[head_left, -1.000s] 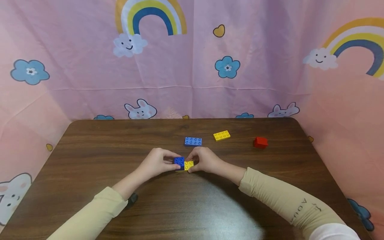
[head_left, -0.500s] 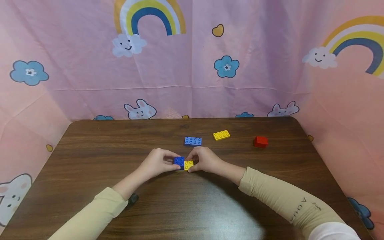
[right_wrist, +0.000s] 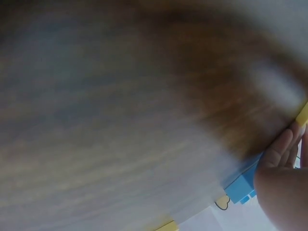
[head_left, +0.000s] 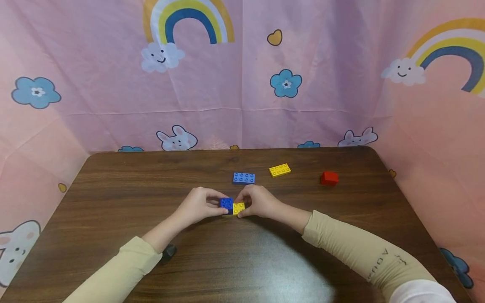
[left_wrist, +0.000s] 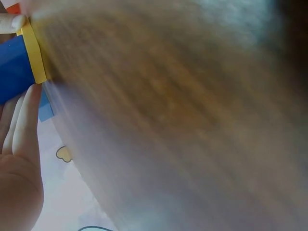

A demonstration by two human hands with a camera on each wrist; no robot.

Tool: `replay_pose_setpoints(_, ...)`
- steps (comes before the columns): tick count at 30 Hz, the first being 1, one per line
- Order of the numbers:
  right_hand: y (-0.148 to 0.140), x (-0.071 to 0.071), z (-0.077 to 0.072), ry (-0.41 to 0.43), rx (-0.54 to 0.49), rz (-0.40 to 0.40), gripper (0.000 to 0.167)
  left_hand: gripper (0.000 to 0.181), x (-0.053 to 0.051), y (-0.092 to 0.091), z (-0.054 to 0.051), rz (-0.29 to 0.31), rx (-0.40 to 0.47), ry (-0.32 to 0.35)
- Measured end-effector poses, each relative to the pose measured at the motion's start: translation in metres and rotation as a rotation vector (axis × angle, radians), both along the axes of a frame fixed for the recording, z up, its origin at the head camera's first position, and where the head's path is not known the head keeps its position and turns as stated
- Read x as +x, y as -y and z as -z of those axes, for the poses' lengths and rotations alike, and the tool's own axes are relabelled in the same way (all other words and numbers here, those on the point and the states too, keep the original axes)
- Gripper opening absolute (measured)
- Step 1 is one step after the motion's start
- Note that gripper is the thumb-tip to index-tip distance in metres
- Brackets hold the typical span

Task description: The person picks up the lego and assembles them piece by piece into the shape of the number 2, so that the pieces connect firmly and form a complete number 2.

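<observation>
Near the middle of the table, my left hand [head_left: 197, 206] pinches a dark blue toy brick [head_left: 226, 204] between thumb and fingers. That brick sits on the left part of a yellow toy brick [head_left: 238, 208], whose studs show to its right. My right hand [head_left: 259, 202] pinches the yellow brick's right end. In the left wrist view, the blue brick [left_wrist: 14, 67] lies against the yellow brick [left_wrist: 34, 57], with fingers beside them; whether they are fully pressed together I cannot tell. The right wrist view shows only a corner of the yellow brick [right_wrist: 303, 116] at my fingertips.
Behind the hands lies a lighter blue brick [head_left: 243, 178]. Farther back and right is another yellow brick [head_left: 280, 170], and a red brick [head_left: 329, 178] lies toward the right. A patterned pink cloth [head_left: 212, 92] hangs along the brown table's [head_left: 125, 181] far edge.
The hands and both held bricks stay in place, apart from a very slight shift of the whole head view.
</observation>
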State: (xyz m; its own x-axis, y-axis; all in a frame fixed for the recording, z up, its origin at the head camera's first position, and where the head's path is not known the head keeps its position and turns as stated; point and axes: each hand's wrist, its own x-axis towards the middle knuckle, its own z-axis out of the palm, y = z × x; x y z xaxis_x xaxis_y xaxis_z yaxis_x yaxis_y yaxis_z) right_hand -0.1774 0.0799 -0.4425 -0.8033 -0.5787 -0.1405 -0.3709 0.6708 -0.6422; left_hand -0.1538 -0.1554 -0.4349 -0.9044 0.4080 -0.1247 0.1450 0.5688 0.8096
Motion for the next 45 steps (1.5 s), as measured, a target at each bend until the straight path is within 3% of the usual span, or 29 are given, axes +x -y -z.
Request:
replay_pose_setpoints(10,-0.004,-0.002,-0.002,-0.038,-0.002,-0.086,0.030,0.032,0.000,0.002,0.001,-0.001,0.007,0.003)
replay_pose_setpoints(20,-0.011,-0.014,-0.013,0.012,-0.002,-0.175,0.025,0.032,-0.001,0.000,0.002,0.008,0.013,-0.011)
replay_pose_setpoints(31,-0.021,-0.031,-0.016,0.018,-0.084,-0.079,0.024,0.033,-0.001,-0.001,0.003,-0.015,0.016,0.028)
replay_pose_setpoints(45,-0.025,-0.043,-0.037,-0.049,-0.201,0.038,0.026,0.034,-0.002,0.000,0.004,-0.013,0.019,0.032)
